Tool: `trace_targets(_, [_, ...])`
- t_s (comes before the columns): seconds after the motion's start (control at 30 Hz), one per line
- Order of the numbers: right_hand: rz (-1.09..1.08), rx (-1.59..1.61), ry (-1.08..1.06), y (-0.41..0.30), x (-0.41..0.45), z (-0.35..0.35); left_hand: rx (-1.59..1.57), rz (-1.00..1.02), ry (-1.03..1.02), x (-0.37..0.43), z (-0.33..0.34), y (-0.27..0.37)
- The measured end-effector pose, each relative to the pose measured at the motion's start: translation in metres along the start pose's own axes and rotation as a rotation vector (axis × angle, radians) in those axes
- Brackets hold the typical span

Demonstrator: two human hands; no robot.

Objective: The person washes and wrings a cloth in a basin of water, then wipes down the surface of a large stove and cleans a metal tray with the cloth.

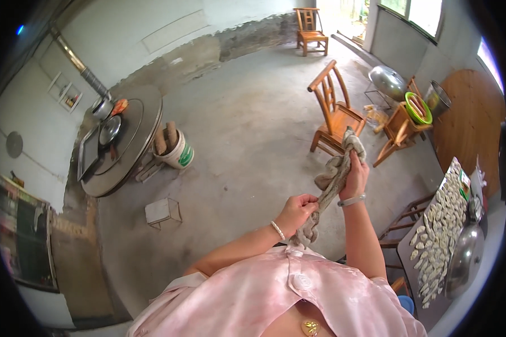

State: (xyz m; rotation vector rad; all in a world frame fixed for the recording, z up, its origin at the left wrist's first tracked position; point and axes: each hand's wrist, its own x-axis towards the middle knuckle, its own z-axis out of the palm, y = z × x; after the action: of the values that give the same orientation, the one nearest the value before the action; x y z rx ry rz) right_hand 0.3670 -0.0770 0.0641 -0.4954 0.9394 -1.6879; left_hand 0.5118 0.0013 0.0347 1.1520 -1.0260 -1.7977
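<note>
A long, twisted grey-beige cloth (331,185), perhaps a mop head or rag, stretches between my two hands in front of my chest. My right hand (355,175) grips its upper part, where it bunches into a thick loop. Lower down, my left hand (298,212) pinches the cloth between thumb and fingers. Its loose end hangs close to my pink shirt (253,290). Behind the bunched upper end stands a wooden chair (335,120) on the concrete floor.
A round stove table (149,139) with pans stands left, beside a white bucket (175,153) holding logs. A small stool (163,212) sits nearer. At right, a table (409,244) carries many dumpling-like pieces (436,236) and a metal lid (464,261). A green basin (417,110) rests on another chair.
</note>
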Motion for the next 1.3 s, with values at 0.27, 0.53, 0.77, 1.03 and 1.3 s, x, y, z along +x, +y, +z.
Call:
trace_targets(0.27, [-0.255, -0.073, -0.09, 0.008, 0.029, 0.031, -0.172, 0.28, 0.377, -0.004, -0.073, 0.025])
trace_targets(0.53, [-0.29, -1.588, -0.438, 0.057, 0.026, 0.109, -0.495, 0.324, 0.463, -0.02, -0.153, 0.052])
trace_targets(0.77, [0.862, -0.08, -0.785, 0.199, -0.035, 0.134, -0.513, 0.387, 0.14, -0.038, -0.184, 0.062])
trace_targets(1.03, [0.989, -0.109, -0.931, 0.2, -0.073, 0.185, -0.017, 0.583, 0.657, -0.066, -0.239, 0.055])
trace_targets(1.3, [0.813, -0.271, -1.016, 0.225, -0.047, 0.233, -0.047, 0.604, 0.75, -0.081, -0.281, 0.078])
